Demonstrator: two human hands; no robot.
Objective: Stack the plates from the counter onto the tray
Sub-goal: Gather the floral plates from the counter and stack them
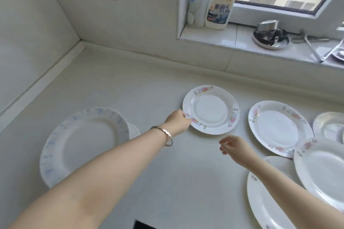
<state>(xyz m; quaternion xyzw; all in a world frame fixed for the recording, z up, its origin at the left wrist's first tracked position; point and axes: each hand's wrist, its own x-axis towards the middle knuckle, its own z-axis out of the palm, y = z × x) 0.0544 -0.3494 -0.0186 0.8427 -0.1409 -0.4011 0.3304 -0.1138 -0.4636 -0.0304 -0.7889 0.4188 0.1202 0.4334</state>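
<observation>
Plainly flat plate (211, 109), left grip (178, 120) pinching rim

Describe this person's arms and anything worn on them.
The left forearm and right forearm are bare, no sleeves in view. A slim silvery metal link bracelet circles the left wrist; the right wrist carries nothing. The left grip and right grip are ungloved, no rings visible.

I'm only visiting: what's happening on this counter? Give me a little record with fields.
Left hand: grips rim of small plate
Right hand: above counter, holds nothing
Blue plate: on counter, left
Floral plates: several at right, some overlapping
Tray: not in view
Bottles: on sill
</observation>
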